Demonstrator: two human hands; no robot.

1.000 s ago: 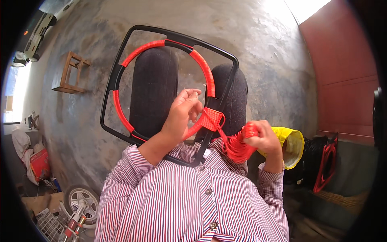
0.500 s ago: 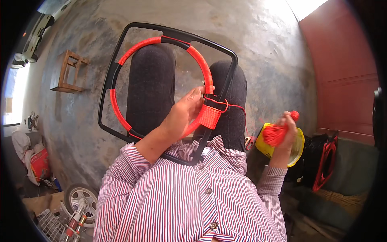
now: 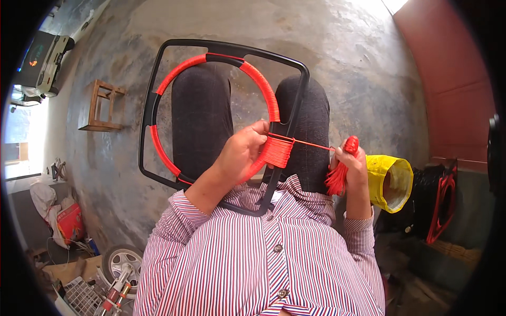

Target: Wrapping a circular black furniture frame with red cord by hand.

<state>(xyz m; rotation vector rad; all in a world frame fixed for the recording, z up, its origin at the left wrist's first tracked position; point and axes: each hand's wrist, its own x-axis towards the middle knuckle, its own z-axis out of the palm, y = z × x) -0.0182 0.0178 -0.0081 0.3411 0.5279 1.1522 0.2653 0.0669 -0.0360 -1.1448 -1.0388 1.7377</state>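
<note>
A black frame [image 3: 303, 89] with rounded corners and a round ring inside it rests across my thighs. Red cord [image 3: 261, 81] is coiled tightly round several stretches of the ring, with bare black parts between. My left hand [image 3: 240, 152] grips the ring's right side, thumb and fingers beside a wide band of red windings [image 3: 278, 152] that also takes in the frame's bar. From that band a taut strand [image 3: 313, 144] runs right to my right hand [image 3: 356, 164], closed round a bundle of red cord [image 3: 337, 180] whose loops hang below the fist.
A yellow open-topped container [image 3: 377, 179] stands right of my right hand, near a black bag [image 3: 421, 192] and a red-edged frame [image 3: 448, 203]. A small wooden stool [image 3: 100, 126] lies on the concrete floor at left. A wheel [image 3: 122, 263] is at lower left.
My right hand has come left and slightly up with the cord bundle, away from in front of the yellow container. The loose loop of cord by the windings is now pulled straight.
</note>
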